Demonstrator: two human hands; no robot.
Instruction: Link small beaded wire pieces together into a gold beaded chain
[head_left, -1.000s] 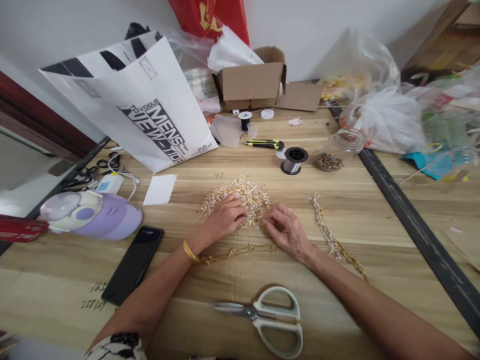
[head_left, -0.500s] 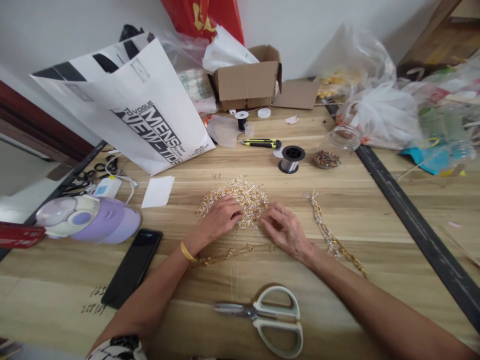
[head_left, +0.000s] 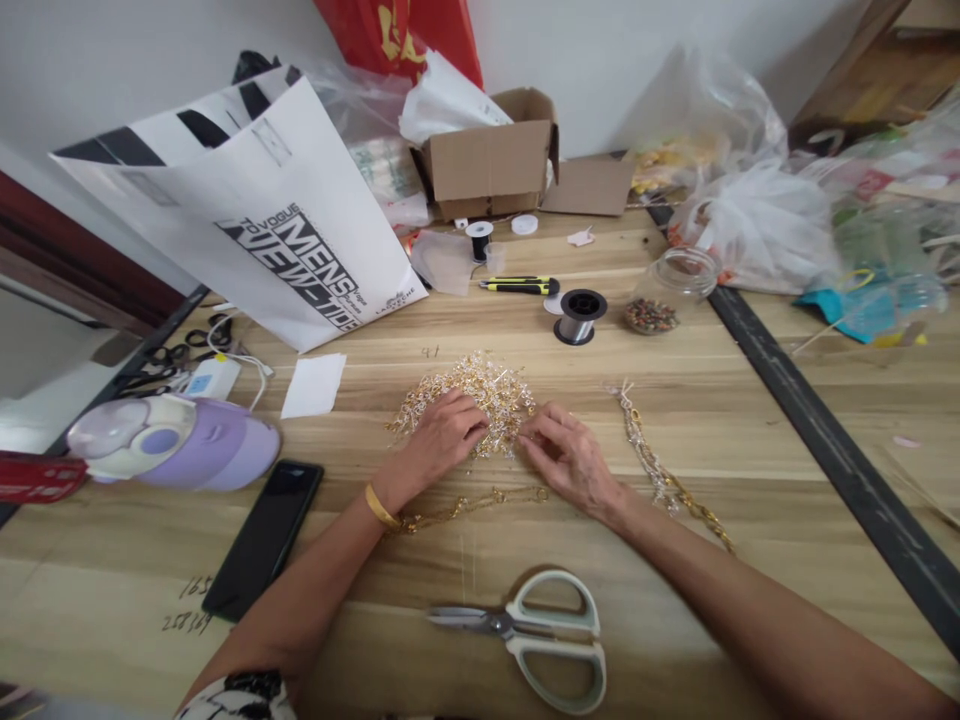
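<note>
Our left hand [head_left: 444, 432] curls its fingers and our right hand [head_left: 568, 460] has thumb and forefinger close together; we cannot tell whether either pinches anything. Nearest us lie the scissors [head_left: 499, 623], then a gold chain [head_left: 498, 495], then the bead pile [head_left: 496, 390] under our left hand and beside our right, a spool [head_left: 580, 316] beyond.

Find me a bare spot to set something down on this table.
Two bare patches: between the chain bundle and the black strip; and between the white paper, phone and glittering pile. It's crowded at the back, around the cardboard box and plastic bag, and at the pile, where the left hand and right hand are.
</note>
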